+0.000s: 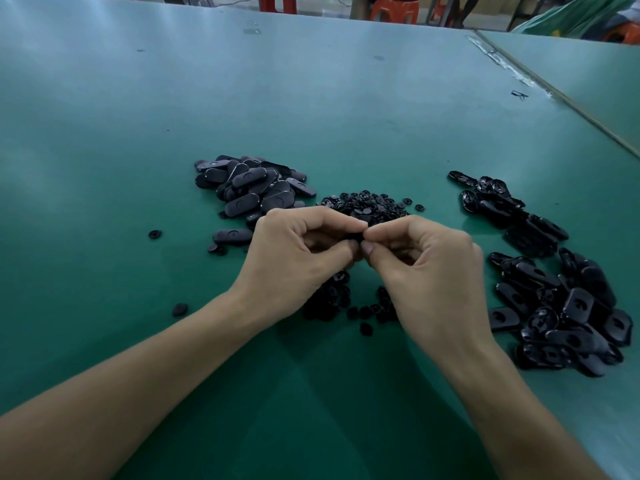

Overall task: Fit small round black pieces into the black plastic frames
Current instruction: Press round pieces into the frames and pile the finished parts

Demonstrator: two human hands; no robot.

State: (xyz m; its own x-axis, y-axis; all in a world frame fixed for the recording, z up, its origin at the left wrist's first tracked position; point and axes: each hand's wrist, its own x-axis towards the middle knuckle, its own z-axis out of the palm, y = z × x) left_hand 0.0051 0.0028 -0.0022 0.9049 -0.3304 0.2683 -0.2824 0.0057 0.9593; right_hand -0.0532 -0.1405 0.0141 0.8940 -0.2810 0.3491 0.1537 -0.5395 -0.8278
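Both hands meet above the middle of the green desk (311,98). The left hand (294,251) and right hand (426,268) have their fingers curled in, and their fingertips together pinch a small black part (358,237). It is mostly hidden, so I cannot tell whether it is a frame or a round piece. Just behind the hands lies a heap of round pieces (374,206), and more of them are scattered under the wrists. A pile of oval frames (249,188) sits behind the left hand. A larger right heap (568,313) of frames lies near the right hand, and a stray piece (154,234) rests apart on the left.
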